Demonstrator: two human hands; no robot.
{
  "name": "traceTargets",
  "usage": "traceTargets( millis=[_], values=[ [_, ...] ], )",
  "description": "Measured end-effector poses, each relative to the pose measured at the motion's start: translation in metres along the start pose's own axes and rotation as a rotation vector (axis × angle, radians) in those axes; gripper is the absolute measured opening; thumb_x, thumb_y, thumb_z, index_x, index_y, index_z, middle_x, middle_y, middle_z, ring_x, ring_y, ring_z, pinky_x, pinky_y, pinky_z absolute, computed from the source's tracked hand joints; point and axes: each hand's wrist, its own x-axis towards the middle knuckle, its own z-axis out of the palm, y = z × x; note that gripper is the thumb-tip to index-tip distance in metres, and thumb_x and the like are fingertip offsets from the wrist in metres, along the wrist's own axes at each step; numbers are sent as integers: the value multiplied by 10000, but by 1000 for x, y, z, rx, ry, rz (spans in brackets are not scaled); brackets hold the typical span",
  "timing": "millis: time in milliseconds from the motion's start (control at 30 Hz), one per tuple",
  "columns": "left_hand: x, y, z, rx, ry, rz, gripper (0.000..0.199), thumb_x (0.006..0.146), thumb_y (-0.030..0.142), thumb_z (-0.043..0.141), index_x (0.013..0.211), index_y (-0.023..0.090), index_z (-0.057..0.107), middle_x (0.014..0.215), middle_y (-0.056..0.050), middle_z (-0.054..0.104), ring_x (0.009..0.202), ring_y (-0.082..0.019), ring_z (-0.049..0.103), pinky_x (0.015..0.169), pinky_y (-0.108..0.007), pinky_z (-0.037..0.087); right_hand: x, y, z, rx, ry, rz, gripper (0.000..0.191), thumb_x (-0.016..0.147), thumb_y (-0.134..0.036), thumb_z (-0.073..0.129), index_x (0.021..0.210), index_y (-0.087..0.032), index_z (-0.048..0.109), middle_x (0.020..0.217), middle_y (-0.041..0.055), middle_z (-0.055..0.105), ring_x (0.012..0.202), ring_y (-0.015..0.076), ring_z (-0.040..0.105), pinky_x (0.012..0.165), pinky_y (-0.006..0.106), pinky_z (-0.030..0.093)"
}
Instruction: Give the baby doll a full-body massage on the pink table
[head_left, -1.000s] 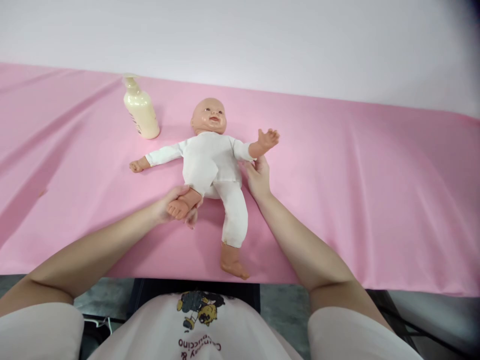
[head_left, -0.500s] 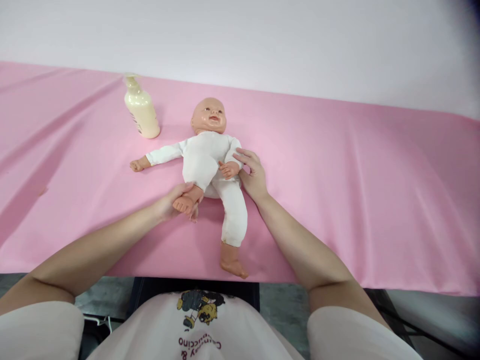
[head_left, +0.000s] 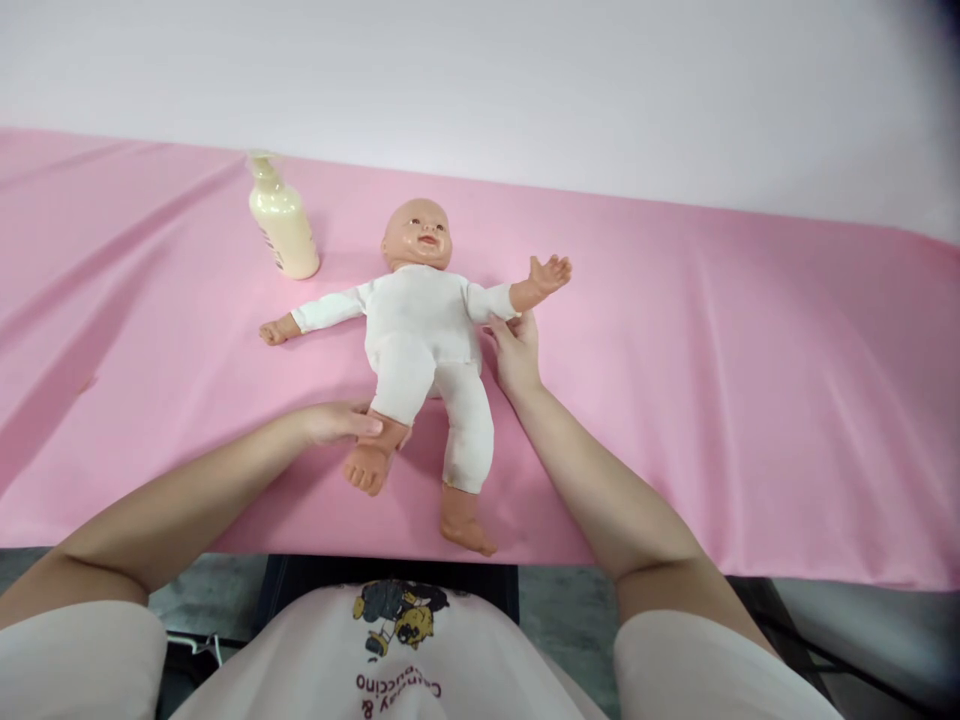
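A baby doll (head_left: 420, 312) with a bald plastic head and a white cloth body lies on its back, head away from me. My left hand (head_left: 346, 422) is closed round the ankle of the doll's leg on the left, thumb on top and the other fingers mostly hidden beneath. At the doll's arm on the right, my right hand (head_left: 517, 350) grips from below near the wrist; that arm points outward with its palm spread. The doll's other arm lies stretched to the left, and its other leg rests toward the table's near edge.
A pump bottle (head_left: 289, 228) of cream-coloured liquid stands left of the doll's head. Pink cloth (head_left: 637, 400) covers the table, with folds at both sides. Behind it rises a white wall (head_left: 480, 90).
The doll's arm on the right has swung from across its body out to the right. My left hand has lowered the bent leg toward me, so it lies straighter.
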Motion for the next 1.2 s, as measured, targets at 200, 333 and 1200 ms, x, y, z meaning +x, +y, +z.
traceTargets(
  millis=[200,333,1200],
  values=[
    [-2,17,5,-55,-190,-79,532,708,571,816,1006,159,661,926,-82,736,965,-254,693,859,-332,568,8,11,-5,191,75,136,477,749,-541,778,1067,-251,572,1164,14,681,1002,148,680,852,306,596],
    [-2,16,3,-45,-284,-120,433,754,467,821,1026,166,672,965,-84,748,988,-248,704,871,-337,580,14,16,-12,220,90,219,520,760,-568,759,1134,-260,570,1199,27,674,1041,167,683,827,316,604],
    [0,1,7,-189,206,-42,556,741,656,743,958,155,634,861,-77,704,945,-239,659,854,-331,513,-11,-19,1,-193,-169,-118,318,785,-298,759,1095,-310,692,1310,20,625,1328,240,523,1147,482,441]
  ],
)
